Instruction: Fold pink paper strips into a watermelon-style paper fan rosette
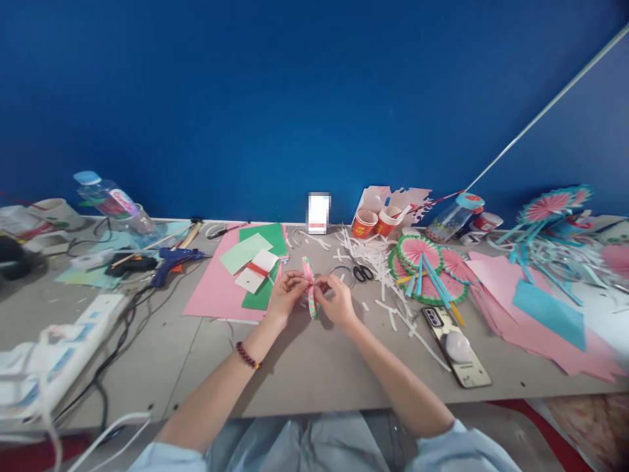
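Observation:
Both my hands meet over the middle of the grey table [304, 367]. My left hand [285, 293] and my right hand [335, 298] each pinch the middle of a folded pink and green paper strip [309, 288], which stands nearly upright between them. The fingers of both hands are closed on it. A beaded bracelet [247, 356] is on my left wrist.
Scissors [362, 271] and white paper scraps [388, 308] lie just behind my right hand. Pink and green sheets [216, 288] lie left, finished paper fans [422, 269] right, a phone [457, 345] near the front edge. A glue gun [170, 262], cables and a power strip [93, 318] lie far left.

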Available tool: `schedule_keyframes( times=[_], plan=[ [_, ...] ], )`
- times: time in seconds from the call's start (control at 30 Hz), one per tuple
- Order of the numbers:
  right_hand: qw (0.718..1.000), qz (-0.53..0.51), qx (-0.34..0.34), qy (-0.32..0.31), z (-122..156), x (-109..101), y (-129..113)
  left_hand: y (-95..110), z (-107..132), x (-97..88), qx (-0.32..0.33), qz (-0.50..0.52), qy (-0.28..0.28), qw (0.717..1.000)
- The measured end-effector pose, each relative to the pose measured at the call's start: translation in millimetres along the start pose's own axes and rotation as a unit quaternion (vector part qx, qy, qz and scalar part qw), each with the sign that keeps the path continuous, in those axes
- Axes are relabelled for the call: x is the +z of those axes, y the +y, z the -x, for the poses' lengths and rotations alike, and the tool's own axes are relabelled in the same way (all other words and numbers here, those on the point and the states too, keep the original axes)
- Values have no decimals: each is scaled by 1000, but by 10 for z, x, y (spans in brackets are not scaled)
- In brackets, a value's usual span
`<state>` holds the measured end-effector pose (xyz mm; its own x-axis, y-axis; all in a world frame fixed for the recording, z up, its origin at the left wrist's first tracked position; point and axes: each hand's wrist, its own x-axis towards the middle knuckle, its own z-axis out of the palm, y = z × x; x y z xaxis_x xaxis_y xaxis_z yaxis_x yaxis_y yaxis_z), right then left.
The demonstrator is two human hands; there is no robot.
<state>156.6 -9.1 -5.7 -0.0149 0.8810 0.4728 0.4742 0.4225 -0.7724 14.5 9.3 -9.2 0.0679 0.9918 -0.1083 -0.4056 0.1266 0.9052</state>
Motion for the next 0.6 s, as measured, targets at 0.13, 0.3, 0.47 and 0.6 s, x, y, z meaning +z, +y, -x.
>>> schedule_keyframes(
  times=[0.13, 0.3, 0.47, 0.6],
  plan=[
    [999, -35, 22, -16, -19, 3, 32, 3, 1, -2, -13, 5, 12, 1000],
    [999, -40, 18, -23, -24, 16, 89, 7, 14, 1, 3, -18, 15, 1000],
    [1000, -6, 6, -23, -28, 5, 69, -15, 13, 2, 12, -27, 1, 1000],
    [1000, 22, -4, -16, -22, 4, 50, -37, 9, 5, 40, -41, 3, 998]
  ],
)
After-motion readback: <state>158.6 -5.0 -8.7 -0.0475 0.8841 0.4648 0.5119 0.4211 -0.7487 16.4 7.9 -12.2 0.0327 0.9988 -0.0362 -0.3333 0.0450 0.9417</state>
